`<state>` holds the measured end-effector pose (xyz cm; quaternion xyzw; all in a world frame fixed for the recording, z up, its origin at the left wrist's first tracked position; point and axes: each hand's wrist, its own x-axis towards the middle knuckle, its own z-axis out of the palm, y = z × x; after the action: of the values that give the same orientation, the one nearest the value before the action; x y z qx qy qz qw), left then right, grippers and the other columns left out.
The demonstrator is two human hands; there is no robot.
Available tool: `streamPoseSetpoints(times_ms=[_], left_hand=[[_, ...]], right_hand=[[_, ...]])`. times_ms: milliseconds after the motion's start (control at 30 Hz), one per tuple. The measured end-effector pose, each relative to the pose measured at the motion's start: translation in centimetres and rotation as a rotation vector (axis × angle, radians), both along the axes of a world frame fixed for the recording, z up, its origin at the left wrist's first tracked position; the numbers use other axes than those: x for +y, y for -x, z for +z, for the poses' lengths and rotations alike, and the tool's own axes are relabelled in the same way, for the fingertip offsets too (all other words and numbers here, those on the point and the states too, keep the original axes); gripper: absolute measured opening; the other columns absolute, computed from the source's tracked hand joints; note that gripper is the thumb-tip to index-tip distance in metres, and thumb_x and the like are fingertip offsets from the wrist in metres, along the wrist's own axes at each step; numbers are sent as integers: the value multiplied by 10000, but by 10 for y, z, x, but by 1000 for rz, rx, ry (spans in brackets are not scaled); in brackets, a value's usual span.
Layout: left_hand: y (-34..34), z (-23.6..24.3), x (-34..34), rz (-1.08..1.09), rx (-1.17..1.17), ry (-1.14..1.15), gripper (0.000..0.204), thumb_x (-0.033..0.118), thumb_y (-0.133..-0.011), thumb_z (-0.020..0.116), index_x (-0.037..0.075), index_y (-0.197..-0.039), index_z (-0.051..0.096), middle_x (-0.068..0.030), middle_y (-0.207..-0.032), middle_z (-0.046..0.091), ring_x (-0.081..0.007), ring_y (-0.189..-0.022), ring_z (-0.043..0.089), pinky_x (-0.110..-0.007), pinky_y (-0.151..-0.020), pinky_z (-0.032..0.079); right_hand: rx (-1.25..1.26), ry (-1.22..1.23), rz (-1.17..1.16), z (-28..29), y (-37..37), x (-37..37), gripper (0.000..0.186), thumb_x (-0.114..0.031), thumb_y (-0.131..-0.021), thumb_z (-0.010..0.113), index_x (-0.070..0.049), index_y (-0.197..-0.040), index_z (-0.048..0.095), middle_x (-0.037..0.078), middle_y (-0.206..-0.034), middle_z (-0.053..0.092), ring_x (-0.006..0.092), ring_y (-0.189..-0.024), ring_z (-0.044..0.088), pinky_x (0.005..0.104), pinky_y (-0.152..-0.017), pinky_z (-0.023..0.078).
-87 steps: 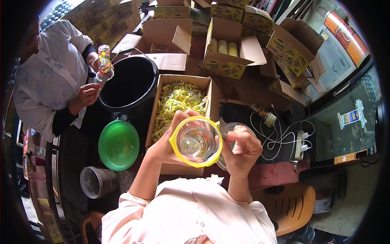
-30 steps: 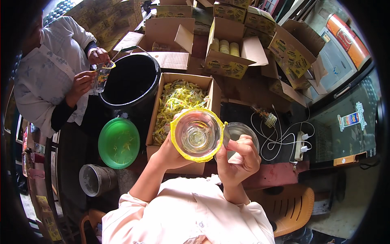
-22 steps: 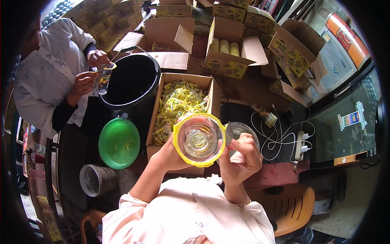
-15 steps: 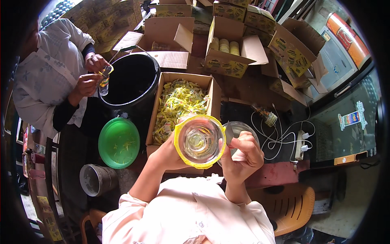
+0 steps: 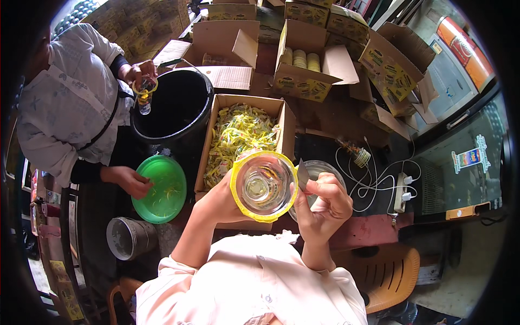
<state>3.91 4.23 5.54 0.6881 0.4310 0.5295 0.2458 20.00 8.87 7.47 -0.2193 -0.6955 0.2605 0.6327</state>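
My left hand (image 5: 218, 201) is wrapped round a clear cup (image 5: 264, 187) with a yellow, uneven-edged rim. The cup is tipped so that its round end faces me, and most of those fingers are hidden behind it. In my right hand (image 5: 326, 201), a small grey blade (image 5: 303, 174) is pinched between thumb and fingers. The blade stands just beside the cup's right edge; whether it touches the rim I cannot tell. My right thumb lies close to that edge too. Behind the cup, a cardboard box (image 5: 288, 127) holds a heap of yellow strips (image 5: 241, 130).
At left a co-worker holds a similar cup (image 5: 145, 96) by a black bucket (image 5: 173, 135), the other hand over a green basin (image 5: 142, 197). A grey bucket (image 5: 122, 238) stands nearer. Right are a clear bowl (image 5: 330, 168), white cables and a power strip (image 5: 402, 194). Open cartons (image 5: 303, 86) stand behind.
My cup has shifted slightly left and tilted a little; my grips stay the same. The co-worker's hands have parted, one raising the cup over the black bucket, the other reaching down to the green basin.
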Motion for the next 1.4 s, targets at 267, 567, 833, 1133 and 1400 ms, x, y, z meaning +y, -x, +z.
streamPoseSetpoints(times_ms=[267,567,833,1133,1400], left_hand=[[-6,-5,1,92,-52,-129,814,187,-503,820,28,-1171,383,-128,-1155,350,-290,-1111,392,-366,-923,362],[-6,-27,11,55,-75,-228,880,131,-515,820,64,-1158,223,-111,-1082,294,-316,-1107,367,-387,-871,381],[-8,-18,11,61,-27,-296,824,117,-521,815,70,-1126,256,-115,-1029,390,-306,-1068,399,-375,-852,384],[-6,-26,13,43,-31,-300,813,139,-491,821,54,-1149,351,-95,-1071,329,-290,-1070,383,-389,-863,371],[-8,-30,6,-47,-181,-51,784,142,-490,818,63,-1143,391,-67,-1098,345,-248,-1067,344,-364,-881,354]], right_hand=[[-32,54,-26,0,1,-3,181,44,-618,679,-45,-748,588,43,-594,574,121,-517,487,245,-537,358],[-1,130,-49,2,1,-12,345,57,-631,675,8,-940,527,21,-681,538,53,-625,522,160,-626,384],[20,189,-52,0,3,-11,497,57,-621,687,23,-1070,477,5,-666,520,44,-619,505,150,-628,374],[85,224,82,-5,-1,-6,494,42,-626,687,38,-1075,481,20,-665,567,65,-621,554,166,-598,430],[90,208,82,1,3,-3,513,42,-616,699,32,-1076,472,16,-638,551,67,-596,551,165,-587,428]])
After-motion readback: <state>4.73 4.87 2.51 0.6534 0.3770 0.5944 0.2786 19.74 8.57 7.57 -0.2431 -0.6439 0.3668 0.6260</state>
